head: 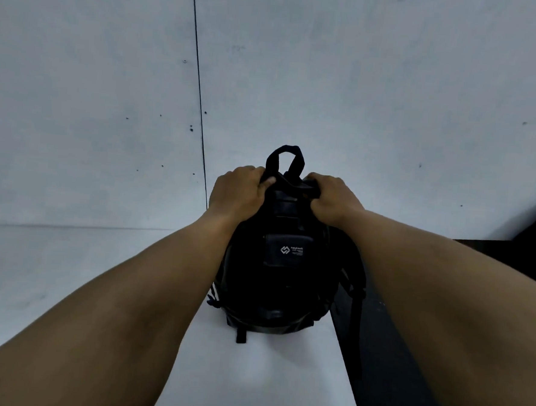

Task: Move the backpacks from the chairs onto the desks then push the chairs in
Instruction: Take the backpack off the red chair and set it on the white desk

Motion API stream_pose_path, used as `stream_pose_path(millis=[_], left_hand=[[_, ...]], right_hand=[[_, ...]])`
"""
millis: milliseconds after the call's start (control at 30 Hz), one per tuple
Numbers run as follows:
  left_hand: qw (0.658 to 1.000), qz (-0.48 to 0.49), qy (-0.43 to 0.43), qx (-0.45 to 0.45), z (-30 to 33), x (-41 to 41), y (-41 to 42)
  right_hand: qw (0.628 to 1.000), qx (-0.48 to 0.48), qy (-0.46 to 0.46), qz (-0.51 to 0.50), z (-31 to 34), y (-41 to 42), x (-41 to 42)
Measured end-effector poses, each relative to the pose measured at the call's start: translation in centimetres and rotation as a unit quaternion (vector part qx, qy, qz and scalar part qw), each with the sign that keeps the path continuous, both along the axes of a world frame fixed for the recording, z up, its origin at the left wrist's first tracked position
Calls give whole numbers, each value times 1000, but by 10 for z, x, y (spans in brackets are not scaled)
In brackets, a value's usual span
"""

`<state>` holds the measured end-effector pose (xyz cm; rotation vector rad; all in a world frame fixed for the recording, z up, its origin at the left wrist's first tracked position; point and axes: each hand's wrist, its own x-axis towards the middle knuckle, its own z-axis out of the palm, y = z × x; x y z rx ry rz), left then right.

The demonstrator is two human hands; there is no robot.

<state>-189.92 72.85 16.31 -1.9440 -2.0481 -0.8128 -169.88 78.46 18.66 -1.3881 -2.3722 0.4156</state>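
Forearms: your two bare forearms are nearest the camera, running up from the bottom corners and converging on the bag.
Left hand (239, 190): knuckles up, fingers curled over the top left of the backpack (280, 266), with the thumb tip showing against the black fabric.
Right hand (331, 199): fingers curled down into the top right of the bag, gripping the fabric; its fingertips are hidden in the folds.
Carry loop (285, 160): stands upright between your hands, untouched.
Backpack: black, upright on the white desk (259, 381), close to its right edge, with a small white logo patch facing you.
Hard to make out: the bag's lower half is very dark, so its straps and pockets blur together. Your arms cover its sides.
Beyond: pale wall panels (362, 83) behind, and a dark gap (386, 351) along the desk's right edge.
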Motion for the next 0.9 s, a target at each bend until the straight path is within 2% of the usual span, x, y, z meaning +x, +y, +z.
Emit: stream_pose_path(millis=[900], left_hand=[[998, 38, -9, -49, -16, -55, 210]], right_hand=[[998, -52, -3, 26, -28, 220, -56]])
